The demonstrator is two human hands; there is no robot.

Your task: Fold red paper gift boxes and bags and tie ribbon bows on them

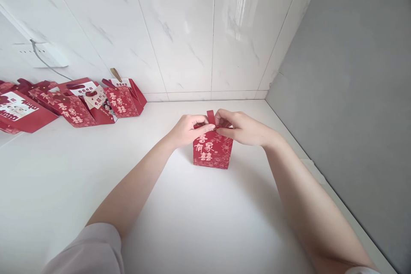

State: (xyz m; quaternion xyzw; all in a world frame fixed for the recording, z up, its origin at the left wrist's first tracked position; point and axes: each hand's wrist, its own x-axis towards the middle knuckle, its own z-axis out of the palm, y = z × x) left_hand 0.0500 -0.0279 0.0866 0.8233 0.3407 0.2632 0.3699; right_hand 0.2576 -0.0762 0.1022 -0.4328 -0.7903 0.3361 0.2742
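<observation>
A small red gift box (210, 152) with pale characters and a floral print stands upright on the white counter (199, 222). Both of my hands are at its top. My left hand (189, 128) pinches the top flaps from the left, fingers closed. From the right, my right hand (239, 128) does the same, its fingers curled over the top edge. A red handle tab (211, 117) sticks up between the two hands.
Several more red gift boxes and bags (77, 105) lie in a row along the back wall at the left. A wall socket with a grey cable (45, 56) is above them. A grey wall (353, 107) closes off the counter's right edge.
</observation>
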